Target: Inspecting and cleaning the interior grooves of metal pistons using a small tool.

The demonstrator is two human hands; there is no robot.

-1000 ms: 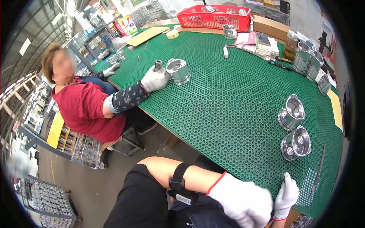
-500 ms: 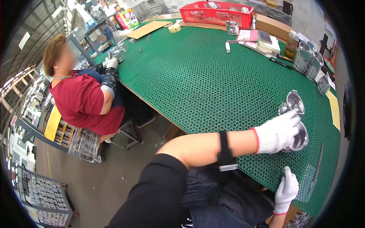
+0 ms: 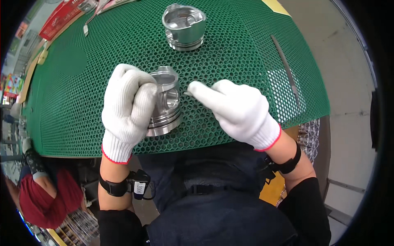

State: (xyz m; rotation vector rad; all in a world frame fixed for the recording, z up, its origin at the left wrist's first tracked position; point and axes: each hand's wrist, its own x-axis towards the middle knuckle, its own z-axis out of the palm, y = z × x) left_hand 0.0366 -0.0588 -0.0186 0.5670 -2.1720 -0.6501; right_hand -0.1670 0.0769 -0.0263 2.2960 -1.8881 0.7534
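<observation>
A shiny metal piston (image 3: 167, 119) stands on the green perforated mat (image 3: 221, 49) in front of me, its grooved end down. My left hand (image 3: 127, 104), in a white knit glove, is closed around its left side. My right hand (image 3: 240, 110), gloved the same way, is to the right of the piston, thumb and finger pinched. A tiny metal-looking sliver shows at its fingertips, too small to name. That hand is apart from the piston. A second piston (image 3: 186, 35) stands farther back, with its open hollow end up.
A long thin grey strip (image 3: 286, 67) lies on the right of the mat. Far left are a red crate (image 3: 61, 18) and a co-worker in a red shirt (image 3: 49, 197). Several metal parts (image 3: 308, 141) sit below the table's right edge.
My view has swung toward the pistons. The left hand, earlier reaching across to them, now grips one in front of me. The right hand has come from the table edge to beside it.
</observation>
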